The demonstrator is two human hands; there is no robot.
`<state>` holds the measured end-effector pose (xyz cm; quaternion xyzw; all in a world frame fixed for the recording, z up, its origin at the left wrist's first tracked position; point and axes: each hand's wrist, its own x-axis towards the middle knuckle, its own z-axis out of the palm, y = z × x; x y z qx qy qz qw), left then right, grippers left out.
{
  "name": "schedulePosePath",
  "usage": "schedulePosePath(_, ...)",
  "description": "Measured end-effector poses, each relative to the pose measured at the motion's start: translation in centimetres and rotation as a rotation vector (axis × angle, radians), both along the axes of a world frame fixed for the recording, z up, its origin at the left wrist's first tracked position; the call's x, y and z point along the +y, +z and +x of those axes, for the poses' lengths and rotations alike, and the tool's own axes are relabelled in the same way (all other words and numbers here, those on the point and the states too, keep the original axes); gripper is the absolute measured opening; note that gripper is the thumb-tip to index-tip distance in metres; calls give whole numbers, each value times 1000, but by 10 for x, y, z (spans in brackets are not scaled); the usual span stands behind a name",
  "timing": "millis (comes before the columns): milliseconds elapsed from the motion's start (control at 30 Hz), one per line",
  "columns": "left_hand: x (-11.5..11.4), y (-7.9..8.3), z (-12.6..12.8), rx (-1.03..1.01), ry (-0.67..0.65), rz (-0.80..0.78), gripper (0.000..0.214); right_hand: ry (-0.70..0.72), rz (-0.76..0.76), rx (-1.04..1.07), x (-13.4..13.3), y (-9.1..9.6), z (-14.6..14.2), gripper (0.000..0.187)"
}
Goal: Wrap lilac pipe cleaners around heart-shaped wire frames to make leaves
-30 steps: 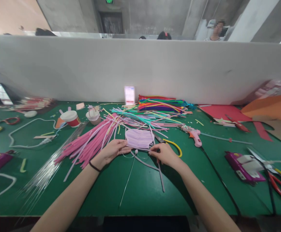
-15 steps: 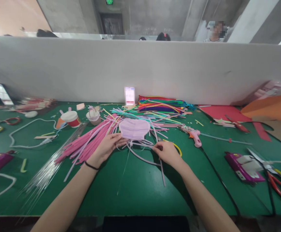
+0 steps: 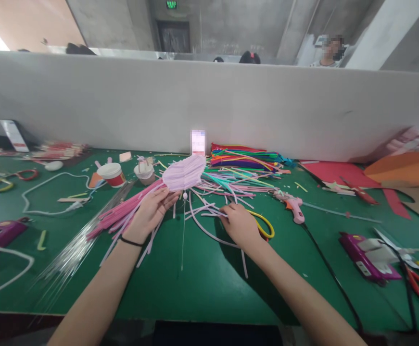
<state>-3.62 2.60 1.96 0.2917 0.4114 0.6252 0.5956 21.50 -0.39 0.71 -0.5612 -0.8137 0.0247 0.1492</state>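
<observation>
A fan-shaped lilac piece made of pipe cleaners side by side (image 3: 184, 174) is held up and tilted at its lower left edge by my left hand (image 3: 153, 211), thumb and fingers closed on it. Below it sits a small pale bead-like ball (image 3: 185, 195) with a thin wire (image 3: 183, 235) hanging toward me. My right hand (image 3: 241, 226) is low over the table, fingers curled down at the ends of short lilac pipe cleaners (image 3: 207, 210); its fingertips are partly hidden. A long curved lilac pipe cleaner (image 3: 209, 233) runs under this hand. Yellow-handled scissors (image 3: 269, 225) lie just beyond it.
Pink pipe cleaners (image 3: 122, 211) and clear wires (image 3: 75, 250) lie at left, near a paper cup (image 3: 111, 174). Coloured pipe cleaners (image 3: 245, 158) and a phone (image 3: 198, 142) are at the back. A pink glue gun (image 3: 294, 206) and purple power strip (image 3: 368, 257) are right.
The lilac piece has moved left and up and turned in my left hand, away from my right hand. My right hand has moved slightly down onto the loose lilac pipe cleaners. The view has shifted slightly.
</observation>
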Motion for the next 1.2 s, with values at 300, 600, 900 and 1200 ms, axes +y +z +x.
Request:
schedulePosePath(300,2,-10,-1,39,-47,-4,10,150,42,-146,49,2,-44,20)
schedulePosePath(600,0,-7,2,45,-81,-20,8,186,56,-133,45,-4,-29,22)
schedulePosePath(900,-4,-7,6,38,-124,-9,12,134,7,13,42,-9,-16,19)
schedulePosePath(1200,-5,-6,8,59,-153,3,21,-11,-109,767,35,-6,0,17)
